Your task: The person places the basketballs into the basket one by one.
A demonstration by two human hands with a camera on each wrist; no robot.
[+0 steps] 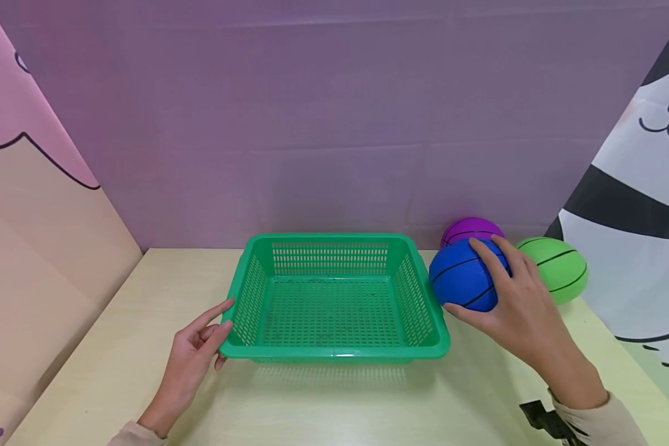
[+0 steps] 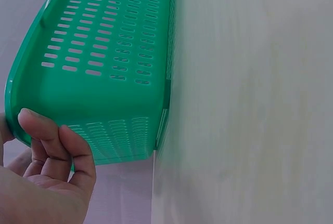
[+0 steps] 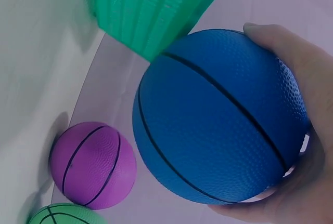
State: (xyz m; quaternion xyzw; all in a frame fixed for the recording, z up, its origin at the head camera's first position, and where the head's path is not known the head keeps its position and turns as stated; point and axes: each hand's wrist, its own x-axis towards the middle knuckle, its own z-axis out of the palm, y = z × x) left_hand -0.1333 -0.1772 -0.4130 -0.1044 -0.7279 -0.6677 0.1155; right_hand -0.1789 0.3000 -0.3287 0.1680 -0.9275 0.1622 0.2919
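Observation:
A blue ball (image 1: 461, 274) with black lines, like a small basketball, is gripped in my right hand (image 1: 526, 313). In the right wrist view the thumb and fingers spread around the ball, which is off the table. Its left side overlaps the right rim of a green plastic basket (image 1: 334, 352) in the head view. The basket has slotted walls and nothing inside. My left hand (image 1: 192, 353) holds the basket's left rim near the front corner, index finger and thumb at the edge. The left wrist view shows its other fingers curled beneath the rim (image 2: 21, 73).
Behind the blue ball, a purple ball (image 1: 471, 228) rests on the pale wooden table (image 1: 117, 365), near the purple back panel (image 1: 334, 124). A light green ball (image 1: 560, 271) lies at the right. Printed panels flank the table, one bearing a panda (image 1: 641, 248).

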